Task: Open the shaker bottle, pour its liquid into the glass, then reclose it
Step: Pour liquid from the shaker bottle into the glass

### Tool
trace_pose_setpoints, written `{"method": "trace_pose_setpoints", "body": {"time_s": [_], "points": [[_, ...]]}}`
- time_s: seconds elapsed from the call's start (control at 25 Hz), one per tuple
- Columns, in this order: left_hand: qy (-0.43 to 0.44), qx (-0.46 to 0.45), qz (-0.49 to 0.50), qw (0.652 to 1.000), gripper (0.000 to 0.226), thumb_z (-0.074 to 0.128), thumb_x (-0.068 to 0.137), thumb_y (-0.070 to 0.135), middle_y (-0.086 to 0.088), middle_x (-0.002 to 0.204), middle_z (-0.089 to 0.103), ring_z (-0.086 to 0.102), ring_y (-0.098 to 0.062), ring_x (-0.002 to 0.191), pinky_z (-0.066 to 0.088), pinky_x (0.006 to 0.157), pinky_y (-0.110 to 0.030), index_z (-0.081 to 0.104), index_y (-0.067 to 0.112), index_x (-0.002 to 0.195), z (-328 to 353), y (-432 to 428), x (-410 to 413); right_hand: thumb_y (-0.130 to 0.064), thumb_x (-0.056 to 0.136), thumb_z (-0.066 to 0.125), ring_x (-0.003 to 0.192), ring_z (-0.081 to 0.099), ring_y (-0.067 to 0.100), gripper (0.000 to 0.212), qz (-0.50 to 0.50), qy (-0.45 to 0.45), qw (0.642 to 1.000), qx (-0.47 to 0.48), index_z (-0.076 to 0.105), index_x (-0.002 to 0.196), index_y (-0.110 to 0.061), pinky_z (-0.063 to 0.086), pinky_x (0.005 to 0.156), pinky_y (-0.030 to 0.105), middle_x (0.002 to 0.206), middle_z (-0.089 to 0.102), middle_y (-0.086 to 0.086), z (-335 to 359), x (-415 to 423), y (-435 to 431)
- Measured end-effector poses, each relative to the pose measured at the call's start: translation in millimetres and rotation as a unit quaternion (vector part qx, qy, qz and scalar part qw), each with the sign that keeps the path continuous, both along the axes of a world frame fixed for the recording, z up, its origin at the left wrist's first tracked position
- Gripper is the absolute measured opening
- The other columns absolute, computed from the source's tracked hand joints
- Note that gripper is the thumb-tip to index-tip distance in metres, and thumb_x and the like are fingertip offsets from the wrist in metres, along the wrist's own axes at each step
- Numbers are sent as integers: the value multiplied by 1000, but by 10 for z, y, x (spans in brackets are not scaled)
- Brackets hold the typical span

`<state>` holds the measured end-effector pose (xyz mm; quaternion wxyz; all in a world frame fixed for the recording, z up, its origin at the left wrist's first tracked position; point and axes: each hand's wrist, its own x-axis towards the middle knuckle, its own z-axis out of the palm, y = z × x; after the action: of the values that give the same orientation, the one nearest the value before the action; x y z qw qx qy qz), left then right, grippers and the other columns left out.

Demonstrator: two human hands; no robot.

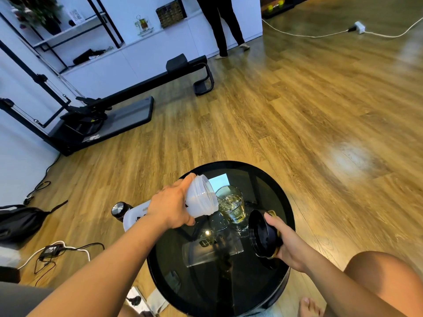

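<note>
While my left hand [170, 208] wraps around the shaker bottle [199, 197], fingers closed on its translucent body, I have it tipped nearly on its side just below the middle of the frame, open mouth pointing right and touching the rim of the glass [231, 205]. That glass stands upright on the round black table [283, 191], lower centre, with ice and yellowish liquid in it. My right hand [289, 245], lower right, is closed on the black lid [263, 234], thumb over its top edge, its threaded inside facing left; it hovers just beside the glass. A dark metal-capped bottle [120, 211] stands left of the table, partly behind my left wrist.
</note>
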<state>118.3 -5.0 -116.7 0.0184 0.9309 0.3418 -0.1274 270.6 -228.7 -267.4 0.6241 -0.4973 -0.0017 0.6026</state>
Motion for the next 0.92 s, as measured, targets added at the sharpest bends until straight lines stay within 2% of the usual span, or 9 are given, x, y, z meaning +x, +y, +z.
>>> {"method": "trace_pose_setpoints", "body": {"time_s": [0.16, 0.36, 0.56, 0.72, 0.92], "points": [[-3, 3, -3, 1000, 113, 94, 64, 34, 8, 133, 57, 61, -31, 120, 47, 91, -44, 27, 38, 155, -5, -4, 3, -49, 72, 66, 114, 58, 34, 49, -4, 0, 1000, -3, 55, 118, -36, 54, 87, 54, 124, 60, 5, 11, -5, 4], [2, 8, -8, 1000, 114, 94, 66, 33, 6, 136, 57, 61, -31, 121, 47, 95, -45, 26, 37, 156, 16, 2, 7, -47, 73, 65, 108, 59, 29, 39, -8, 1, 1000, 4, 55, 110, -38, 54, 77, 47, 119, 61, 3, 61, -9, -10], [1, 14, -8, 1000, 117, 94, 65, 34, 7, 137, 57, 60, -30, 122, 47, 95, -44, 23, 38, 158, 22, 6, 5, -46, 73, 66, 110, 59, 30, 34, -17, 10, 1000, 9, 55, 105, -41, 52, 91, 55, 118, 60, 0, 42, -9, -10], [5, 21, -11, 1000, 119, 94, 65, 35, 8, 138, 57, 60, -30, 123, 47, 98, -44, 22, 39, 159, 34, 15, 10, -43, 80, 64, 106, 60, 28, 24, -22, 10, 1000, 10, 54, 102, -40, 50, 94, 56, 113, 61, -1, 35, -7, -9], [9, 24, -13, 1000, 119, 94, 65, 35, 7, 137, 57, 59, -30, 125, 48, 101, -46, 21, 39, 159, 47, 31, 18, -46, 75, 66, 113, 59, 32, 40, -11, 8, 1000, 10, 56, 112, -37, 52, 93, 55, 122, 62, 4, 27, -9, -6]]}}
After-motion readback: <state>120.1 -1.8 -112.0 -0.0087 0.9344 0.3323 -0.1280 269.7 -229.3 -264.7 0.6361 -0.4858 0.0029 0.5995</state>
